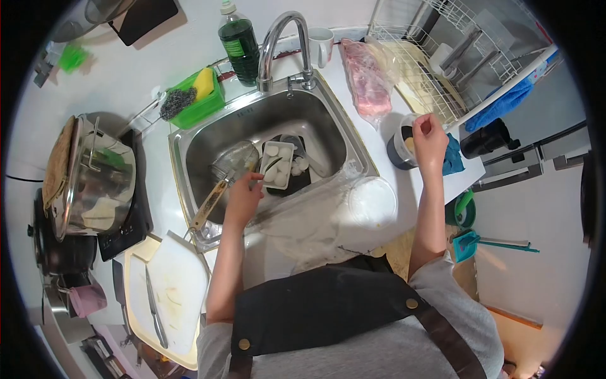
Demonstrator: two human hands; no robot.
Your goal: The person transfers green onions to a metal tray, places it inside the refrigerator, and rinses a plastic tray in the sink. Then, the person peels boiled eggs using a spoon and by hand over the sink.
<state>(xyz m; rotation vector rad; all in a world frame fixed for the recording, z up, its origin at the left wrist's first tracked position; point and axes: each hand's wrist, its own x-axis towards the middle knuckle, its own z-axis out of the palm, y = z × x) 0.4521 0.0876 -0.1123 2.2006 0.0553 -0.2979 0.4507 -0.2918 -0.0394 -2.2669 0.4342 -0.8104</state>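
Note:
My left hand (244, 201) is over the sink with its fingers stretched out, at the edge of a white rectangular tub (278, 165) of round white pieces. One dark green strip lies across those pieces. Beside that hand rests a wire strainer (235, 158) with a wooden handle (209, 206), propped on the sink's front rim. My right hand (429, 144) is raised above a round container (399, 150) on the right counter, fingers pinched together. Whatever the pinch holds, if anything, is too small to make out.
The steel sink (201, 136) has a tap (293, 25) behind it. Clear plastic film (297, 230) drapes over its front edge. Wrapped meat (367, 79) and a dish rack (435, 88) stand right. At left, a knife (154, 309) lies on a cutting board (184, 278) below a large pot (104, 180).

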